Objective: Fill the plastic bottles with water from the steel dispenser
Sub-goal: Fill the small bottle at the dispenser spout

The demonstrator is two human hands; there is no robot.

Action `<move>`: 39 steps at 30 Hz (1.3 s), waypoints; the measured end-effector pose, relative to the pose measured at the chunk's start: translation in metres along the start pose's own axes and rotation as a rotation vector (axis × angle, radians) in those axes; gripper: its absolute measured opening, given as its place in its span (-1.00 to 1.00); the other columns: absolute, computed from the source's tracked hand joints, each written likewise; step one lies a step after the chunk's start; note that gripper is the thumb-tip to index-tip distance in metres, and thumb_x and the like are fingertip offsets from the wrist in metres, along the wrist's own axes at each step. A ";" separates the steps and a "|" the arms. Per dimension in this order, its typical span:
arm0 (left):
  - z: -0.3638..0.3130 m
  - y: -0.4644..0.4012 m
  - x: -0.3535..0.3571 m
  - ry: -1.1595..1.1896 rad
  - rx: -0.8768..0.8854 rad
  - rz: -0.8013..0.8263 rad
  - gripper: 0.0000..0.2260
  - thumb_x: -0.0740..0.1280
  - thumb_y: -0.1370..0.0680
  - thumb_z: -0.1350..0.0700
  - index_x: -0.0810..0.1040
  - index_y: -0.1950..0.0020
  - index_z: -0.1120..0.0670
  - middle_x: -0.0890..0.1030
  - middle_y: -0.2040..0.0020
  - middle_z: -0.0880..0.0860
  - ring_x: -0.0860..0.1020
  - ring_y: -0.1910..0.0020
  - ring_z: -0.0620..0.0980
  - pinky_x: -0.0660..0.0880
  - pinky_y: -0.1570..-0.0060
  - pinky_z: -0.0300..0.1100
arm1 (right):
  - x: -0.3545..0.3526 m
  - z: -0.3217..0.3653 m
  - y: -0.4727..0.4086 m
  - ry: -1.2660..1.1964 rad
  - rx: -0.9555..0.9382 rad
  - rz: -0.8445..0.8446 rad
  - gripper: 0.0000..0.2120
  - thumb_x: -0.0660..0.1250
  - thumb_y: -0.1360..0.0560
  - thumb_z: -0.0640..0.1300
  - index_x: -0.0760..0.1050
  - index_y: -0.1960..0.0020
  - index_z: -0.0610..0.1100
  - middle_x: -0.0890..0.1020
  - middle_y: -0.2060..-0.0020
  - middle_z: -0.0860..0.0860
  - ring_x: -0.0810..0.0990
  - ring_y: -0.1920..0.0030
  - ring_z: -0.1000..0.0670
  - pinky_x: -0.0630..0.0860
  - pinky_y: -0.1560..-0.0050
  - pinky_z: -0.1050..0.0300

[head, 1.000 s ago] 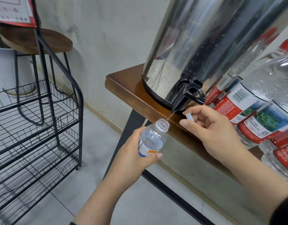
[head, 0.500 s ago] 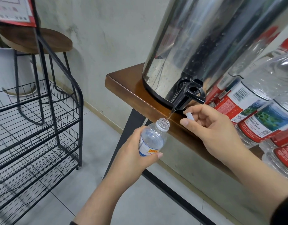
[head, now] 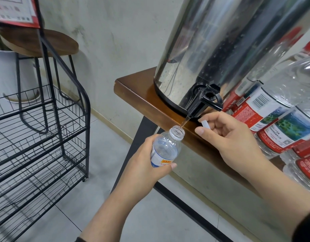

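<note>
My left hand gripped the small bottle under the dispenser tap at the bench edge; my right hand pinched a white cap.

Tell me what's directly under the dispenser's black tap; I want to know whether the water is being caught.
Under the black tap the left hand holds a small plastic bottle, its open mouth catching the thin stream. The hand covers its lower part, hiding the fill level.

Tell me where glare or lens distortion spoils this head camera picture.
Head view: the steel dispenser mirrors bright streaks and the red-labelled bottles; wide-angle bending leans the dispenser and the wire rack; the small bottle in the left hand stays sharp.
</note>
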State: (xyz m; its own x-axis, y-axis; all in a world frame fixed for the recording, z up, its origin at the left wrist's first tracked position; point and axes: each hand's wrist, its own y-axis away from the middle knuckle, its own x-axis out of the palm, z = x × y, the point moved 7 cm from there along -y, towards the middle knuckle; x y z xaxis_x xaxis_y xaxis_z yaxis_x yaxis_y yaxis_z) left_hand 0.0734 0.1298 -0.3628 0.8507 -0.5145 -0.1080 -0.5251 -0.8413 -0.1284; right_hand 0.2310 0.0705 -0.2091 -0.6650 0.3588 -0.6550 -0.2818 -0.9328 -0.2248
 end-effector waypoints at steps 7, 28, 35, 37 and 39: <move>-0.001 0.001 0.000 0.013 0.004 0.001 -0.39 0.58 -0.45 -0.08 0.32 -0.35 -0.40 0.54 -0.21 -0.35 0.55 -0.23 -0.27 0.61 -0.17 -0.20 | 0.000 0.000 0.001 0.000 -0.001 0.006 -0.67 0.45 -0.33 0.22 0.62 -0.01 0.08 0.62 0.21 0.01 0.49 0.23 -0.15 0.43 0.18 0.06; 0.000 0.000 0.001 0.008 -0.012 -0.003 -0.39 0.58 -0.44 -0.09 0.28 -0.26 -0.51 0.51 -0.19 -0.41 0.52 -0.21 -0.34 0.60 -0.13 -0.29 | 0.000 0.001 0.000 0.017 0.002 0.011 -0.66 0.43 -0.31 0.27 0.62 0.00 0.12 0.63 0.20 0.01 0.52 0.18 -0.18 0.45 0.20 0.11; 0.000 0.001 0.001 0.001 -0.016 0.000 -0.38 0.58 -0.44 -0.08 0.29 -0.32 -0.44 0.52 -0.21 -0.37 0.53 -0.22 -0.29 0.60 -0.12 -0.32 | 0.000 0.002 0.001 0.021 0.012 0.018 -0.67 0.43 -0.32 0.25 0.62 0.00 0.11 0.62 0.20 0.03 0.52 0.19 -0.14 0.44 0.23 0.21; 0.000 0.001 0.000 0.007 -0.018 -0.002 -0.38 0.58 -0.44 -0.07 0.31 -0.33 -0.42 0.53 -0.21 -0.35 0.54 -0.22 -0.28 0.59 -0.12 -0.32 | 0.000 0.001 0.000 -0.003 0.009 0.017 -0.69 0.44 -0.33 0.24 0.62 0.01 0.12 0.62 0.21 0.02 0.49 0.25 -0.06 0.43 0.22 0.18; 0.000 0.001 0.000 0.011 -0.017 -0.003 -0.38 0.58 -0.45 -0.06 0.32 -0.35 -0.39 0.54 -0.20 -0.34 0.55 -0.21 -0.28 0.59 -0.13 -0.30 | 0.001 0.000 0.000 -0.021 0.009 0.016 -0.69 0.45 -0.32 0.24 0.62 0.01 0.13 0.62 0.21 0.02 0.47 0.26 0.00 0.42 0.21 0.15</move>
State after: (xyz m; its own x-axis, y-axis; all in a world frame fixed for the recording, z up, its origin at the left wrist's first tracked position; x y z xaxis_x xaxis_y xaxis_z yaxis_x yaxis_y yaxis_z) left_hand 0.0729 0.1286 -0.3631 0.8526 -0.5136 -0.0966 -0.5220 -0.8456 -0.1115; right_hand 0.2309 0.0707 -0.2097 -0.6840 0.3443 -0.6432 -0.2769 -0.9382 -0.2077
